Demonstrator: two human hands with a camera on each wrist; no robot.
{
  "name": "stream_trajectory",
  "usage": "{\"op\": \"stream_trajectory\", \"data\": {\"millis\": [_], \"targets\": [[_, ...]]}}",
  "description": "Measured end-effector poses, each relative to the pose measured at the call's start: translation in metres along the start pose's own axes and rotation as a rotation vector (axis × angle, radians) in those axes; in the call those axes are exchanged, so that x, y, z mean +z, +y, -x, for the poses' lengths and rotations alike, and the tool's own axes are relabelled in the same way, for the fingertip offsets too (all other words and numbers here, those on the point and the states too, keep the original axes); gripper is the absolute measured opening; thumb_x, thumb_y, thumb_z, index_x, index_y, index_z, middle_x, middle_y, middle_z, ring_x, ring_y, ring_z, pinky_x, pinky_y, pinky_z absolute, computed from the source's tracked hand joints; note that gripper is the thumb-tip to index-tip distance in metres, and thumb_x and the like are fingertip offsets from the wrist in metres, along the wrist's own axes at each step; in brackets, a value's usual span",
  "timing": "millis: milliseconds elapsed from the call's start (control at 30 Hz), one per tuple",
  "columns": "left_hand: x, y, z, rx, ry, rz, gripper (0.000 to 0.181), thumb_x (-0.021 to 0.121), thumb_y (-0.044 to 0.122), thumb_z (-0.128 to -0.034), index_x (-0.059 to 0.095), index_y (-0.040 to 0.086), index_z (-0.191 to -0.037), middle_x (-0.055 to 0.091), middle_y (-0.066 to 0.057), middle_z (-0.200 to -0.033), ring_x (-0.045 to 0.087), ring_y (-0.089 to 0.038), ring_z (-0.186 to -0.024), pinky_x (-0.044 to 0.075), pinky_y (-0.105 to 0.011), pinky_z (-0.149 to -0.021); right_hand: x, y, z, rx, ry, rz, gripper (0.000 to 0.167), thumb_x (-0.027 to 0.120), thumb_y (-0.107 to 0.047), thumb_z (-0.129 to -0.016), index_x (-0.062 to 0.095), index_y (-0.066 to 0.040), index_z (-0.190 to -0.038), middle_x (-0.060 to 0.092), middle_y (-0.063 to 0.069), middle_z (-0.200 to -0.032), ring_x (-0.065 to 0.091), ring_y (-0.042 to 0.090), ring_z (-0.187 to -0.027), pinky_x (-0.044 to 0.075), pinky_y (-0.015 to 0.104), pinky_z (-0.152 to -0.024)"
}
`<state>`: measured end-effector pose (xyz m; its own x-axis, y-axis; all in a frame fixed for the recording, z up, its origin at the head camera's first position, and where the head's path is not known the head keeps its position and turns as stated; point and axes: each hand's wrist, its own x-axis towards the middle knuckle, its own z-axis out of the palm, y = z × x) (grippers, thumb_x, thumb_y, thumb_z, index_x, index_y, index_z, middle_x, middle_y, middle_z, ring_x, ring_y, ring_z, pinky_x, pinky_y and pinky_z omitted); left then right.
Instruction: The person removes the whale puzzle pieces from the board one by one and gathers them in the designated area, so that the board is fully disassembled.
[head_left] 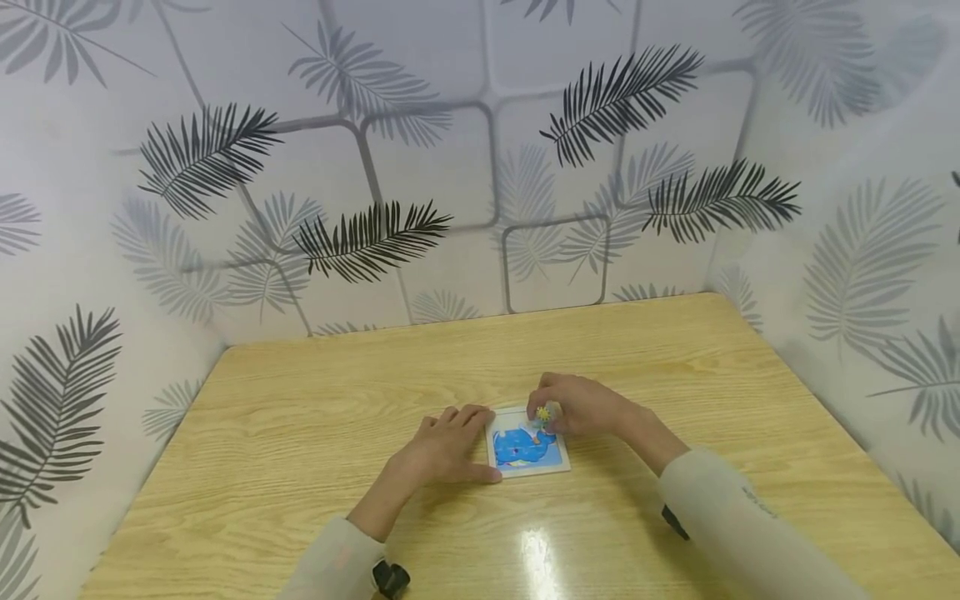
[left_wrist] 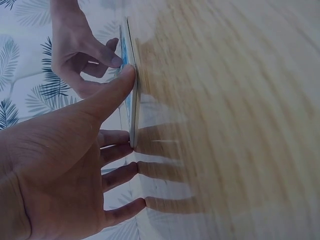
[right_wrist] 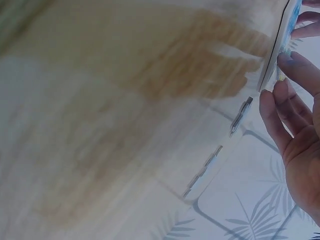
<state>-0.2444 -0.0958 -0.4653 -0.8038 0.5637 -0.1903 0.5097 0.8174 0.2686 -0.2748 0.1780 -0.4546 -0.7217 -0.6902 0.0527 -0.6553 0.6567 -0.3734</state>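
Note:
A small square picture board (head_left: 532, 471) with a white border and a blue cartoon animal lies flat on the table. My left hand (head_left: 450, 450) rests at its left side, fingers spread and fairly straight. Its thumb touches the board's near left corner, and the index finger lies by the far left corner. My right hand (head_left: 581, 404) is over the far right corner, pinching a small piece with a yellow sun-like shape (head_left: 543, 412) between thumb and fingers. In the right wrist view, that hand's thumb (right_wrist: 300, 70) is close against the board's face; the piece is mostly hidden.
The light wood-grain table (head_left: 315, 433) spreads out around the board. A white wall covering (head_left: 442, 275) with grey leaf prints stands along the table's back and sides. Glare shows on the table in front of the board.

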Motion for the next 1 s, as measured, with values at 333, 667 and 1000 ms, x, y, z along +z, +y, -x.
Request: {"op": "stream_trajectory", "data": {"millis": [333, 667, 1000], "targets": [[0.003, -0.005, -0.002, 0.008, 0.009, 0.000, 0.093, 0.071, 0.064, -0.0901, 0.033, 0.020, -0.163, 0.034, -0.005, -0.166, 0.033, -0.036, -0.150, 0.031, -0.063, -0.114, 0.003, 0.003, 0.002, 0.017, 0.009, -0.041, 0.024, 0.080, -0.007, -0.090, 0.080, -0.018, -0.112, 0.064, 0.003, -0.113, 0.060, 0.015, -0.089, 0.053, 0.032, -0.079], [-0.007, 0.004, 0.006, 0.010, 0.001, -0.005, 0.090, 0.072, 0.059, -0.0922, 0.034, 0.016, -0.162, 0.035, -0.007, -0.164, 0.033, -0.038, -0.150, 0.032, -0.064, -0.114, -0.014, 0.020, 0.011, 0.113, 0.133, -0.254, 0.041, 0.072, 0.002, -0.091, 0.066, -0.007, -0.130, 0.066, 0.008, -0.117, 0.049, 0.009, -0.060, 0.048, 0.027, -0.058], [-0.004, 0.003, 0.006, 0.027, 0.018, 0.007, 0.091, 0.071, 0.059, -0.0925, 0.034, 0.015, -0.162, 0.035, -0.008, -0.165, 0.032, -0.039, -0.151, 0.031, -0.066, -0.114, -0.031, 0.035, 0.029, 0.151, 0.163, -0.348, 0.022, 0.072, -0.002, -0.095, 0.075, -0.010, -0.115, 0.063, 0.014, -0.126, 0.055, 0.022, -0.044, 0.052, 0.030, -0.050]]}}
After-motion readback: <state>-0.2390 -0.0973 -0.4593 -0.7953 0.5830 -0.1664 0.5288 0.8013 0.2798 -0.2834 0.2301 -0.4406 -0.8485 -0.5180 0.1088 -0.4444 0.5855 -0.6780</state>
